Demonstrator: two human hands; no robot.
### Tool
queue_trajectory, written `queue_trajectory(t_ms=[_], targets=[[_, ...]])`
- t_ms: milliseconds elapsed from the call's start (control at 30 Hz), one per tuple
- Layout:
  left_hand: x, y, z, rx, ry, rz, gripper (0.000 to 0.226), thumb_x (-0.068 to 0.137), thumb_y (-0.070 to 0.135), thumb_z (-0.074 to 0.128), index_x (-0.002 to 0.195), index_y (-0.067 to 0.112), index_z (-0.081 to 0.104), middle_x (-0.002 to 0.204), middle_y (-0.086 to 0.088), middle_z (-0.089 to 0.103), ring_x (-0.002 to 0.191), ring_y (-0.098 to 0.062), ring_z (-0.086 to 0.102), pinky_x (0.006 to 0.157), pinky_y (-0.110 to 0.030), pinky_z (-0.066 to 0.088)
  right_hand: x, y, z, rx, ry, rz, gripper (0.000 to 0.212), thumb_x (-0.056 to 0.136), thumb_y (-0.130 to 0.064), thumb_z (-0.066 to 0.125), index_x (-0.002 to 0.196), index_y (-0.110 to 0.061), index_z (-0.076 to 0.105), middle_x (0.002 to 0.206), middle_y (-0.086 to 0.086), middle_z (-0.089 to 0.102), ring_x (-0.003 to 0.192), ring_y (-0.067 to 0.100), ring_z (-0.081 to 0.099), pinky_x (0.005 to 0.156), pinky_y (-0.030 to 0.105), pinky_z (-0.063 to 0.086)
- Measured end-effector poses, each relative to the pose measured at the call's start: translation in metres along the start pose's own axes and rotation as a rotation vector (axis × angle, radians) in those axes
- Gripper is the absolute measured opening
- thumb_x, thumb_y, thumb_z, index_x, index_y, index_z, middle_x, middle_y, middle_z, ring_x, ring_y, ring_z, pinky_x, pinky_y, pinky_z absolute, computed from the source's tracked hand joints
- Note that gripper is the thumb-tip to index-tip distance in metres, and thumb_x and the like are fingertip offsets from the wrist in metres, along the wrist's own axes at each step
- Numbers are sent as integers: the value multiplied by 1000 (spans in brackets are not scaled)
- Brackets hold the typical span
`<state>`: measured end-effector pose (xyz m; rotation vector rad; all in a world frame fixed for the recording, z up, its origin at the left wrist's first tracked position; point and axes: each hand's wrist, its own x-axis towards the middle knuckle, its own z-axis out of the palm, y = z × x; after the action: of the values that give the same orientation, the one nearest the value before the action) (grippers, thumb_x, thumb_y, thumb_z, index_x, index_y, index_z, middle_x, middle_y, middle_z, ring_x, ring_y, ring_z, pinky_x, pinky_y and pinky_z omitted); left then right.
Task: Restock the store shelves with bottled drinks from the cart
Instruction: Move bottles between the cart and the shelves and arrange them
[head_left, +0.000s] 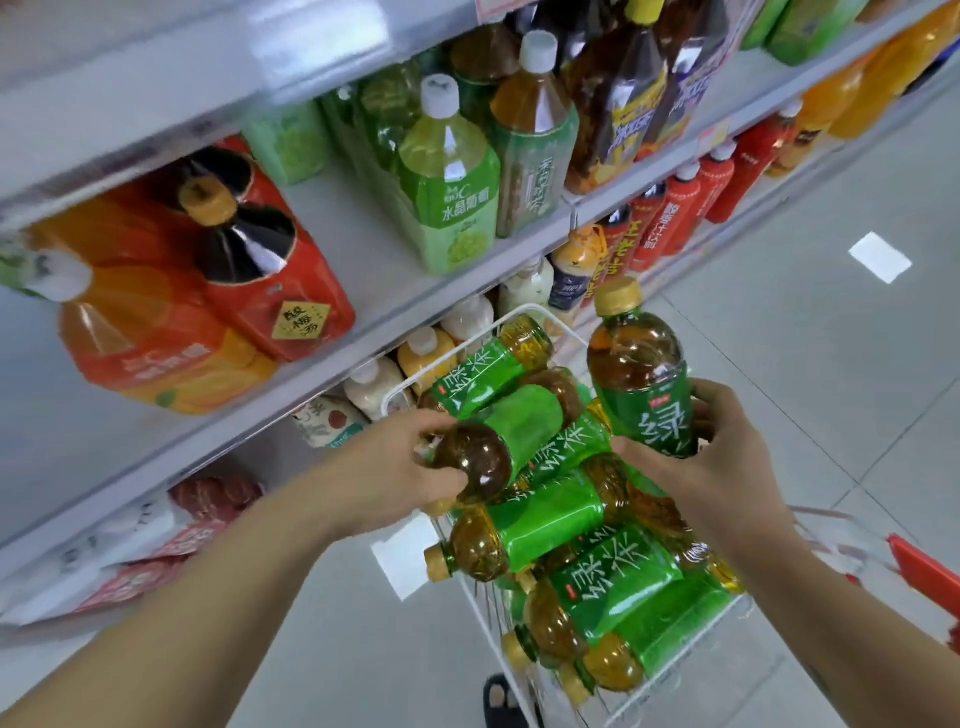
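An upright bottle (641, 374) is held in the right hand (711, 467), fingers wrapped round its label, over the cart's (415, 382) far right corner. A lying bottle (498, 441) atop the pile is gripped at its near end by the left hand (400, 467), its long axis running near-left to far-right. The shelf (337, 218) lies leftward, nearer the left hand.

Bright, even light; blurred, warped edges
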<state>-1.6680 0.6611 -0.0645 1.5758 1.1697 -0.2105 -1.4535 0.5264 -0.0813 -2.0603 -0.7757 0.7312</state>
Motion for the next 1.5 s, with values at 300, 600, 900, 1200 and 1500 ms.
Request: queue_trajectory(t_ms=[300, 600, 900, 1200, 1500], targets=[[-31, 18, -50, 211, 175, 257, 34, 78, 24, 72, 103, 45, 64, 74, 28, 63, 62, 10, 57, 62, -7, 43, -7, -7, 10, 16, -70, -17, 60, 63, -21, 84, 110, -26, 48, 93, -16, 57, 73, -12, 58, 51, 8, 45], [53, 43, -10, -324, 348, 424, 32, 86, 22, 66, 116, 27, 58, 108, 7, 64, 99, -5, 59, 86, -14, 44, -5, -4, 17, 9, -91, -30, 55, 64, -17, 84, 108, -21, 52, 89, -12, 61, 66, -17, 57, 50, 2, 41], [104, 15, 34, -395, 613, 291, 83, 62, 39, 83, 128, 37, 32, 125, 2, 52, 115, -16, 51, 101, -39, 42, 0, 1, 16, 70, -52, 14, 55, 63, -23, 83, 108, -25, 53, 88, -11, 64, 73, -6, 63, 57, 10, 50], [109, -3, 43, -461, 512, 120, 62, 71, 26, 80, 122, 23, 44, 108, 3, 57, 100, -18, 58, 87, -32, 46, -10, -2, 22, 21, -15, 11, 57, 63, -26, 83, 111, -27, 52, 93, -14, 62, 78, -4, 61, 58, 9, 46], [4, -34, 27, -542, 330, 363, 50, 70, 18, 81, 108, 30, 51, 100, 9, 68, 87, -2, 66, 76, -22, 54, -54, -43, 57, -33, 37, -29, 55, 65, -26, 83, 106, -30, 47, 86, -21, 56, 69, -14, 54, 54, 5, 40]])
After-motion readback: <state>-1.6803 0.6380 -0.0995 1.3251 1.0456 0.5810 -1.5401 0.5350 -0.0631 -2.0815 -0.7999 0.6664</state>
